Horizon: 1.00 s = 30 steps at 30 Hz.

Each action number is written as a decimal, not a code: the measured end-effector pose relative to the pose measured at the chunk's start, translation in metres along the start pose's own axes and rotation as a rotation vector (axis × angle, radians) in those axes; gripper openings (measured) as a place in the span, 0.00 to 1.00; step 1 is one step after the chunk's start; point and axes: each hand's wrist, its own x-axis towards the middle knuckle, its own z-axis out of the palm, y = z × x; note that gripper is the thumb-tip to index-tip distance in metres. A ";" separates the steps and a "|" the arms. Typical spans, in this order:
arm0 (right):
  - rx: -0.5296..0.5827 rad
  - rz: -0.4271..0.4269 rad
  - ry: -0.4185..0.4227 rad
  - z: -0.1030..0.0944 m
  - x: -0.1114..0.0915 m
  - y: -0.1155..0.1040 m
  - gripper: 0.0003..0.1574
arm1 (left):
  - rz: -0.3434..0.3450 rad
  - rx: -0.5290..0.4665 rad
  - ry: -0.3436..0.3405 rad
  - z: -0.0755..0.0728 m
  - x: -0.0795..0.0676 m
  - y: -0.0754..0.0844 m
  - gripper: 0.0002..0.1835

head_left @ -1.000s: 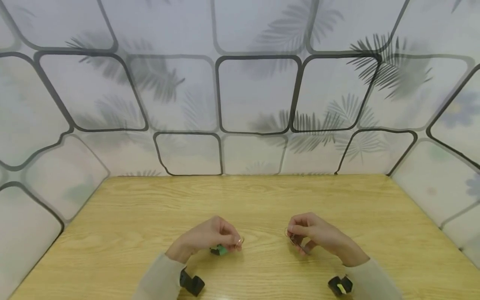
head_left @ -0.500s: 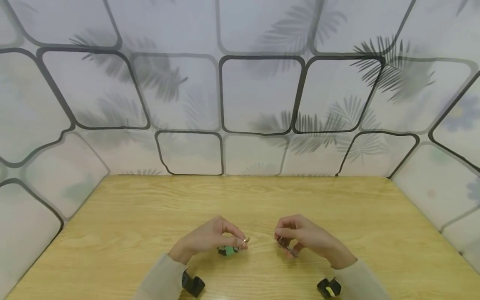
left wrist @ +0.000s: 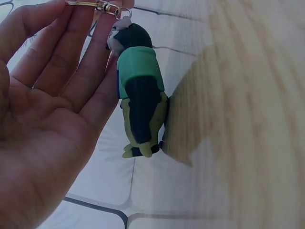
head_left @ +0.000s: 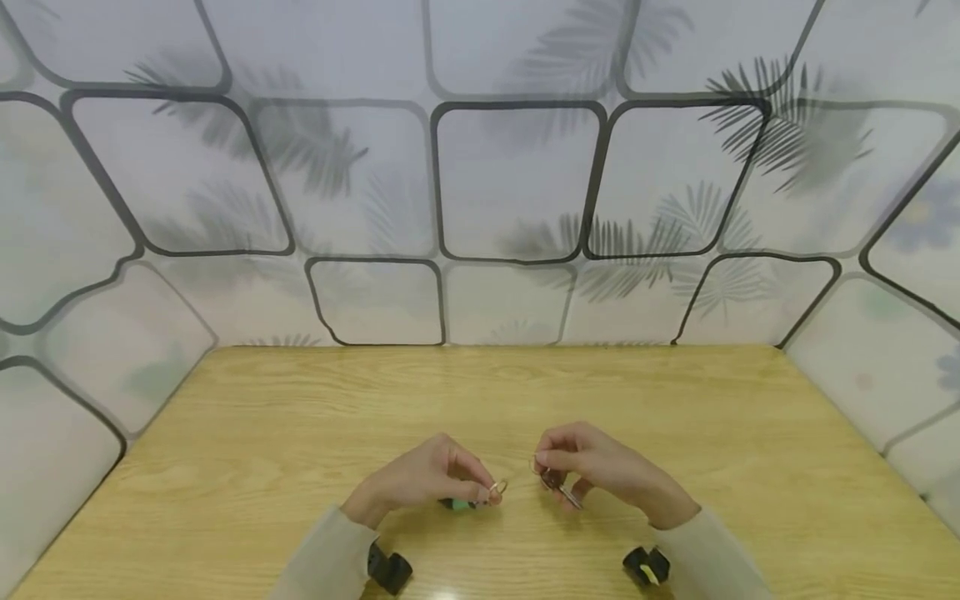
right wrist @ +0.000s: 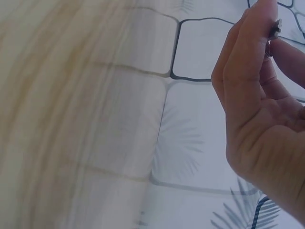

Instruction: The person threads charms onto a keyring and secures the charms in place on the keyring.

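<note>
My left hand (head_left: 423,475) pinches the gold-coloured ring (head_left: 501,487) of a keychain between thumb and fingertips. From its clasp hangs a small figurine (left wrist: 140,90) in the left wrist view, with a dark head, green top and yellowish-olive lower part. It dangles beside the fingers, close over the table. Across a short gap, my right hand (head_left: 603,468) pinches a thin key ring (head_left: 532,464), and a metal key (head_left: 571,497) slants down from it under the fingers. In the right wrist view only a dark metal end of the key (right wrist: 275,30) shows between thumb and fingers.
Both hands are over the near middle of a wood-grain table (head_left: 300,408). A pale wall covering (head_left: 517,183) with dark outlines and leaf prints rises behind and at both sides. Black camera mounts (head_left: 390,570) sit at the wrists under beige sleeves (head_left: 330,554).
My right hand has moved left with the key ring and key, narrowing the gap between the hands. My left hand has shifted slightly right, still pinching the keychain's ring.
</note>
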 end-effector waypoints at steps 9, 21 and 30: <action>0.000 0.003 -0.021 0.009 0.010 -0.004 0.19 | -0.023 0.027 0.001 0.002 0.001 -0.001 0.12; 0.006 0.015 -0.026 0.011 0.013 -0.003 0.18 | -0.059 0.053 0.042 0.001 0.001 0.002 0.12; -0.015 0.015 0.002 0.006 0.010 -0.003 0.18 | 0.022 0.582 0.004 0.015 0.006 0.017 0.04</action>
